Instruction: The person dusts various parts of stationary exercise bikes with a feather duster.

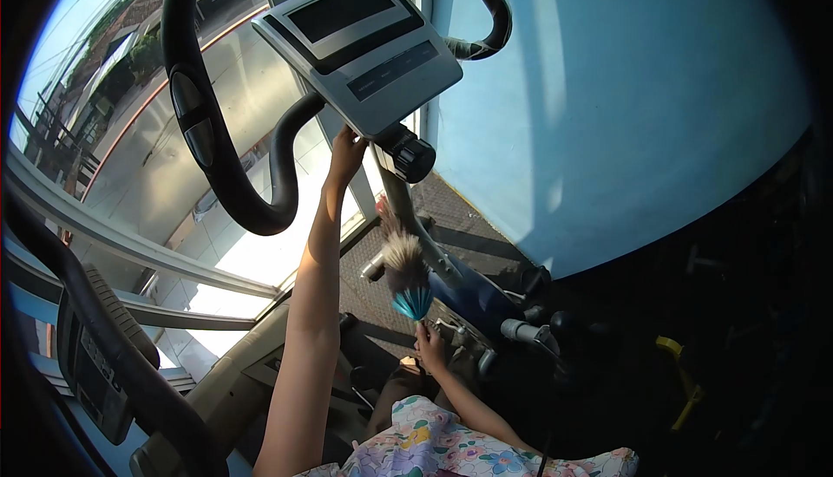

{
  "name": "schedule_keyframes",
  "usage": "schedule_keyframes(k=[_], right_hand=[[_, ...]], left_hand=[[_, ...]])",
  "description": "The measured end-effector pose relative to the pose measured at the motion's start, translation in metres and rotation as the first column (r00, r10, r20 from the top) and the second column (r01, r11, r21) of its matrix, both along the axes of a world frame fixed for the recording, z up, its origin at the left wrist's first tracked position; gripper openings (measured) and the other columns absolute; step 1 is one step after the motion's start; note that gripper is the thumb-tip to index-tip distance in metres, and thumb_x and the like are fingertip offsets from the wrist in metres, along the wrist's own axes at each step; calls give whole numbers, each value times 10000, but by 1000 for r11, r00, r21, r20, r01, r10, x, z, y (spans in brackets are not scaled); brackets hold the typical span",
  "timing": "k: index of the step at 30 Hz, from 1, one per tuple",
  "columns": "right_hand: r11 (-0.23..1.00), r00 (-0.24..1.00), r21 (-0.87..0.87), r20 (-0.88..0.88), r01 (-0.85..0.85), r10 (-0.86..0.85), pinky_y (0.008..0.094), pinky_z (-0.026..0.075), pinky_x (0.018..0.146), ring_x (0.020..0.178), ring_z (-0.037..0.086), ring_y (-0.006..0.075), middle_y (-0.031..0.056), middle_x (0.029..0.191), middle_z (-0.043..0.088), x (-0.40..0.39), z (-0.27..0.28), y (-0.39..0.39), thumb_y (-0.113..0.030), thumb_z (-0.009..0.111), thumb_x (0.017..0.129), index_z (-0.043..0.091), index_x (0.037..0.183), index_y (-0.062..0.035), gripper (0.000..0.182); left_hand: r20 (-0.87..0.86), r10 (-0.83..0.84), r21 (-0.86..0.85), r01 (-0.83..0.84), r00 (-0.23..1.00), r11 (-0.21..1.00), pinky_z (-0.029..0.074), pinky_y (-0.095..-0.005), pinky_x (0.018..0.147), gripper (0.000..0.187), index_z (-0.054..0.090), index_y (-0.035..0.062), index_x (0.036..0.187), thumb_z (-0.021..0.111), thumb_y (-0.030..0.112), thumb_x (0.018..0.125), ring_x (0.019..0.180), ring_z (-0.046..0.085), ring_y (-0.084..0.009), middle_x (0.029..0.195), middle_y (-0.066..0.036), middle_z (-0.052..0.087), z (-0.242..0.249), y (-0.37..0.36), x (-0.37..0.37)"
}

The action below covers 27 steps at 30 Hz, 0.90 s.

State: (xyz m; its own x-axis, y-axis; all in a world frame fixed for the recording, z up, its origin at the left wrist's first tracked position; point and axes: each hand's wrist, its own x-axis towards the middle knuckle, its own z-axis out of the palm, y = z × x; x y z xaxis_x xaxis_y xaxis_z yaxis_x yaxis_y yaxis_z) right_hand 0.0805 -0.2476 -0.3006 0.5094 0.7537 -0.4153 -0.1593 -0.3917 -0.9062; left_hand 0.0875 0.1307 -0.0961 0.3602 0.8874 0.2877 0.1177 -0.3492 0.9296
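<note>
A feather duster (403, 256) with brown and cream feathers and a shiny blue collar points up and away from me. My right hand (429, 349) is closed around its handle, low in front of my body. The feathers overlap the post (395, 186) of an exercise bike in this view. My left arm stretches forward, and my left hand (346, 154) grips the bike just under its grey console (373, 43), its fingers partly hidden by the lower edge. Right of that hand sits a black ridged knob (414, 159).
Black curved handlebars (204, 130) rise at the left of the console. Another machine (95, 373) stands close at lower left. Windows run along the left, and a light blue wall (625, 104) is at right. Yellow metal parts (681, 382) show in the dark lower right.
</note>
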Motion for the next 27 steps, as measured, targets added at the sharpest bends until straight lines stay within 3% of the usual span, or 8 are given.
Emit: schedule_keyframes(k=[6,8,12,14,15,18,23,27], right_hand=[[991,972,-18,-189,135,-136,187,283,318,355,366,47,-17,503,403,-31,-8,-67,-359,433,901,474,834,-77,292],[970,958,132,-232,202,-168,189,281,325,361,349,49,-10,506,380,-41,-3,-56,-328,392,921,431,797,-79,281],[968,969,204,-231,142,-94,178,298,350,386,366,50,-13,524,382,-38,3,-10,-326,386,921,426,802,-78,278],[975,980,193,-184,111,-75,178,306,349,390,386,49,-15,517,390,-40,-37,6,-347,385,917,446,811,-90,285],[983,977,135,-192,125,-98,181,309,345,384,391,51,-14,514,396,-36,-46,8,-355,388,915,446,810,-88,292],[976,868,-160,-452,150,-208,190,320,333,360,396,53,-9,513,411,-11,-69,-8,-379,389,910,438,797,-80,323],[913,824,-318,-421,256,-378,209,329,330,358,418,68,18,505,437,5,-114,-39,-379,378,916,474,1050,-47,371],[985,995,-149,-40,84,-91,205,333,337,376,421,57,3,512,441,-30,-160,-44,-371,408,909,494,1009,-37,359]], left_hand=[[103,79,9,-80,992,997,411,-259,565,192,549,-37,934,495,83,794,620,514,-118,710,-88,588,-23,5,7],[-54,5,-75,-9,999,997,469,-353,785,372,484,60,1176,472,308,898,1009,530,-172,1109,-78,555,-25,9,0],[73,47,-52,-44,996,998,458,-398,810,574,266,21,1300,455,377,891,1042,514,-206,1173,-153,503,-12,-22,13],[326,199,-29,-201,924,979,438,-258,698,562,257,7,1301,461,343,900,772,529,-95,841,-71,585,-36,-32,28],[225,154,-93,-136,962,986,442,-296,790,689,56,16,1355,447,355,901,884,540,-135,943,-91,579,-40,-40,25],[267,134,-57,-123,954,991,422,-325,852,648,187,27,1340,477,381,881,1053,506,-191,1143,-135,504,-115,-53,29],[-51,218,-23,-220,975,975,449,-328,806,572,366,30,1219,659,242,776,1034,526,-257,1108,-165,526,-245,-75,37],[-244,260,-7,-270,934,963,478,-337,724,512,416,10,1091,713,124,690,864,609,-284,908,-175,593,-317,-76,42]])
